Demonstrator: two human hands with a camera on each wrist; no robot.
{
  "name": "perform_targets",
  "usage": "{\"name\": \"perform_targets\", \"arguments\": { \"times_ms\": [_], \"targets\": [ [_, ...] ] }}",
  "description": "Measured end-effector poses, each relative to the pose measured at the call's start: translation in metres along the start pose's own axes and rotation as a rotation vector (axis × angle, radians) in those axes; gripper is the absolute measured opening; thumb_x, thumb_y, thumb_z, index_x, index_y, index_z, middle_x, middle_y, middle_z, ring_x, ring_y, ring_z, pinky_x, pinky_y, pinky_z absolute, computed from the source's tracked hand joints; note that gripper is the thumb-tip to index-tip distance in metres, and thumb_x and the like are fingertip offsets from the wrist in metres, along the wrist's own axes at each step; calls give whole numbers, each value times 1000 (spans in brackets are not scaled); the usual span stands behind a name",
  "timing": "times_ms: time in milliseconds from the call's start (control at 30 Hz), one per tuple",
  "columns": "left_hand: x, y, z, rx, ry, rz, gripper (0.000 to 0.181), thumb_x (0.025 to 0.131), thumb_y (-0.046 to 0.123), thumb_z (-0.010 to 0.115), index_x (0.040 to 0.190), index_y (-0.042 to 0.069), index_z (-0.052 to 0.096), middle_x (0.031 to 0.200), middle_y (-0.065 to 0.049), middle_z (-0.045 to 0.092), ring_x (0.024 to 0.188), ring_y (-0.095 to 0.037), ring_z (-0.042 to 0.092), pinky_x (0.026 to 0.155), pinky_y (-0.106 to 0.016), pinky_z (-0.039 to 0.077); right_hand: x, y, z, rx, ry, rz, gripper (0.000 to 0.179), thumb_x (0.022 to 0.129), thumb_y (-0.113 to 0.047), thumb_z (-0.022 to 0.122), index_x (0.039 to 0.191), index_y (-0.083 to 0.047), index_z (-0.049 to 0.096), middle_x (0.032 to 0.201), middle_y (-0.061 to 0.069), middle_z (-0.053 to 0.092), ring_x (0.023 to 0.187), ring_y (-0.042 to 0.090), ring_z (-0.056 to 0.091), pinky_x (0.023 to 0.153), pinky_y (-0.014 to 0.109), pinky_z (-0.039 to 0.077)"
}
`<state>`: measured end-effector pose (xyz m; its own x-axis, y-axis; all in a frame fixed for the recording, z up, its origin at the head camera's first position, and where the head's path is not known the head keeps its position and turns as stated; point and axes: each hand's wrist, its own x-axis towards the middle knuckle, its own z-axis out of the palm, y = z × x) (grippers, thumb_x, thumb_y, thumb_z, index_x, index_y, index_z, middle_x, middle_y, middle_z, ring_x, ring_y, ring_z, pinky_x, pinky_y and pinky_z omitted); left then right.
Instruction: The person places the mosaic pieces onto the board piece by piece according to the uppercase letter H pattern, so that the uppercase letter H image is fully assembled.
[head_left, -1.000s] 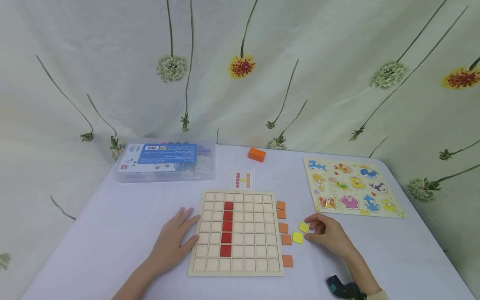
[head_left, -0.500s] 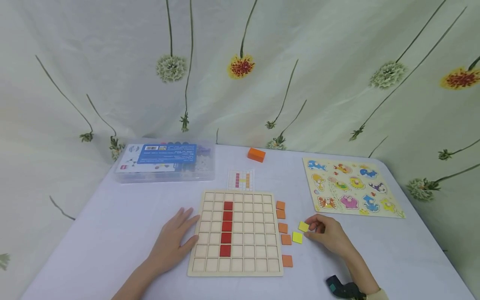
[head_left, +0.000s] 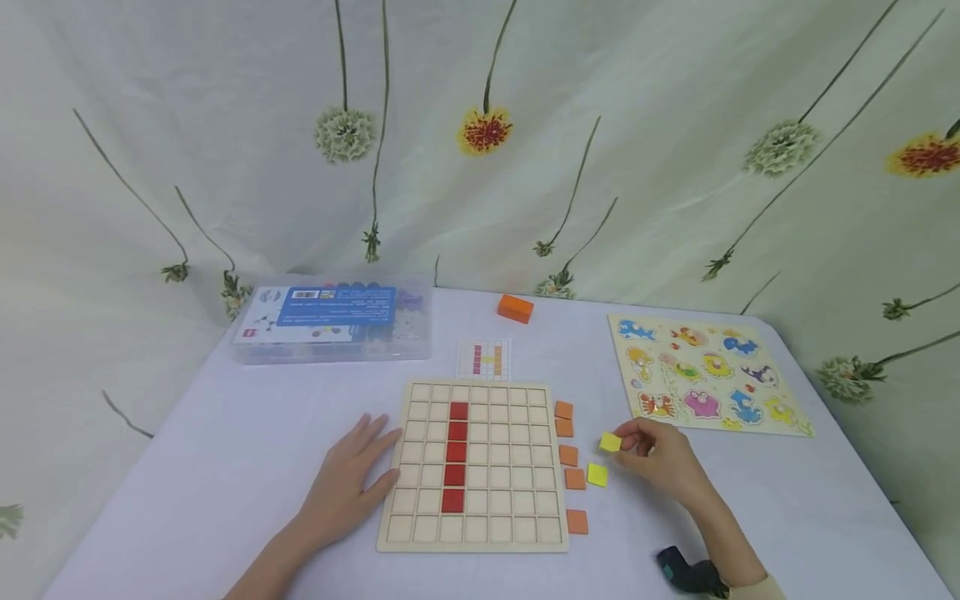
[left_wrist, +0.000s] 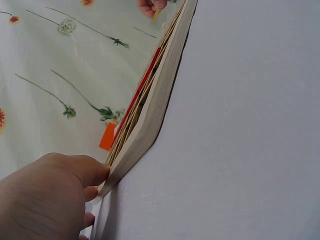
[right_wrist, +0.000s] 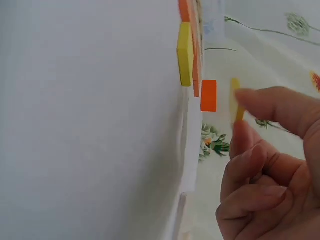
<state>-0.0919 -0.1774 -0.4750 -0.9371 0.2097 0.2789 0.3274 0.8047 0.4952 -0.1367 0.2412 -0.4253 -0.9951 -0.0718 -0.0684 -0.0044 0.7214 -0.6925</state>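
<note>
A wooden grid board (head_left: 495, 528) lies on the table with a column of several red tiles (head_left: 455, 451) set in its squares. My left hand (head_left: 347, 479) rests at the board's left side, fingers extended, thumb and fingertips touching the edge; the left wrist view shows the thumb against that edge. Between right thumb and finger, my right hand (head_left: 663, 458) pinches a yellow tile (head_left: 610, 442), raised off the table and tilted. A second yellow tile (head_left: 597, 475) lies just below it. Several orange tiles (head_left: 575, 479) line the board's right side.
A pattern card (head_left: 484, 360) lies behind the board, and an orange block (head_left: 515, 308) is farther back. At the back left stands a clear plastic case (head_left: 333, 323). To the right lies a sea-animal puzzle board (head_left: 712, 375).
My right hand has lifted the yellow tile off the table and moved slightly up and away from the other one. The left hand has kept its place on the board's edge.
</note>
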Motion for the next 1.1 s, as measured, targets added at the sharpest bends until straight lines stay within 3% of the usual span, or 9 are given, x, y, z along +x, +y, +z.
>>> {"name": "perform_targets", "arguments": {
  "times_ms": [200, 467, 733, 1100],
  "targets": [
    [0, -1, 0, 4, 9, 13, 52, 86, 21, 71, 135, 9, 58, 149, -16, 47, 142, -44, 33, 107, -68, 30, 6, -46, 11, -10, -87, -128, 19, 77, -8, 78, 94, -7, 69, 74, -2, 58, 66, 13, 46, 53, 20, 35],
    [0, -4, 2, 3, 11, 20, 51, 87, 22, 70, 135, 9, 58, 149, -17, 47, 142, -43, 33, 107, -68, 31, 22, -91, 57, -14, -247, -247, 19, 77, -10, 81, 91, -11, 68, 72, -5, 57, 65, 12, 47, 56, 19, 38],
    [-1, -2, 1, 4, 12, 14, 51, 86, 22, 71, 134, 9, 59, 149, -16, 47, 142, -43, 33, 107, -67, 31, 29, -111, 89, -89, -328, -312, 15, 77, -11, 79, 88, -11, 67, 68, -8, 56, 66, 8, 51, 60, 20, 43],
    [-2, -5, 2, 7, 19, 20, 51, 86, 22, 71, 134, 8, 59, 149, -17, 46, 142, -43, 34, 107, -67, 31, 30, -116, 101, -111, -353, -299, 15, 79, -7, 77, 88, -8, 65, 68, -5, 56, 65, 9, 51, 59, 20, 43]
  ]
}}
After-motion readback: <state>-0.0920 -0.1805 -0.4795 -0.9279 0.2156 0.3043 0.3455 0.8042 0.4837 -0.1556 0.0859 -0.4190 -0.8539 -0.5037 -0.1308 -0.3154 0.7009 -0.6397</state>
